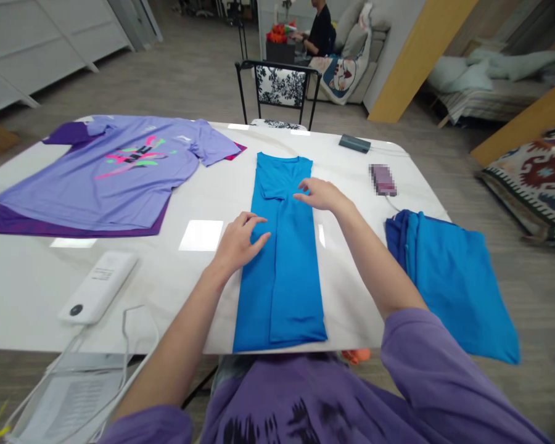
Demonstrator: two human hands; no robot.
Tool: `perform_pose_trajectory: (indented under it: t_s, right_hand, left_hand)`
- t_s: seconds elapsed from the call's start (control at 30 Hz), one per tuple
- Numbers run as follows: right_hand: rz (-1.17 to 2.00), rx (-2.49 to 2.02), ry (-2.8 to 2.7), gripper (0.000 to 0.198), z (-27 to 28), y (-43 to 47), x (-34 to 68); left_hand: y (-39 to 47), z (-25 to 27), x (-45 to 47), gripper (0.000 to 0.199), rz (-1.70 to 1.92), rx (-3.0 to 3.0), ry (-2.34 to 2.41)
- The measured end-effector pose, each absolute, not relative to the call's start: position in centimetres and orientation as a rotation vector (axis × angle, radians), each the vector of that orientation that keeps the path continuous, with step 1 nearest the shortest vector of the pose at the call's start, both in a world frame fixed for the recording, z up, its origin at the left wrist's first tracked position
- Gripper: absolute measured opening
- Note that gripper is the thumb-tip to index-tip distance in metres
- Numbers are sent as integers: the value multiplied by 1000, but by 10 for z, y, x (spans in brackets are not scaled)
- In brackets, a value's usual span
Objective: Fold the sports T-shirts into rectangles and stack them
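A blue T-shirt lies in front of me on the white table, its sides folded inward into a long strip with the neckline at the far end. Over its left edge, about halfway along, is my left hand, fingers apart and nothing in them. My right hand is near the strip's upper right edge, fingers loosely curved and apart, also holding nothing. Whether the fingertips touch the cloth I cannot tell. To the left a lavender T-shirt with a bright print is spread flat over a purple garment.
Folded blue clothes lie at the table's right edge, partly overhanging. A white power bank with cables is at front left. A blurred phone and a dark box sit at the right. A chair stands beyond; a person sits farther back.
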State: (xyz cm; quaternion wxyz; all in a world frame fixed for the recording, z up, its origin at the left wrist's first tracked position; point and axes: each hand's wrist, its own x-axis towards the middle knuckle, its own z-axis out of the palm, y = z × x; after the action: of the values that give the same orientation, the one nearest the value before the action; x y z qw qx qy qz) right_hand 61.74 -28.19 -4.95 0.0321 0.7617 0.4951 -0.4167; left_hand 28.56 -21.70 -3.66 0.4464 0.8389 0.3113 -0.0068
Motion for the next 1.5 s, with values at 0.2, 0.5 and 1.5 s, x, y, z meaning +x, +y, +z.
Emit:
perform_pose_trajectory:
  t_s: [0.2,0.5,1.5]
  right_hand:
    - [-1778,1941,1952,42,96,-431,518]
    - [-1401,2237,1951,54,157,-582,421]
    - [-1426,2881,1624,35,107,-365,595]
  left_hand:
    - [-297,67,155,29,-88,1951,630]
    - [-351,92,79,52,-99,2037,468]
    - [-188,52,300,35,355,1596,1019]
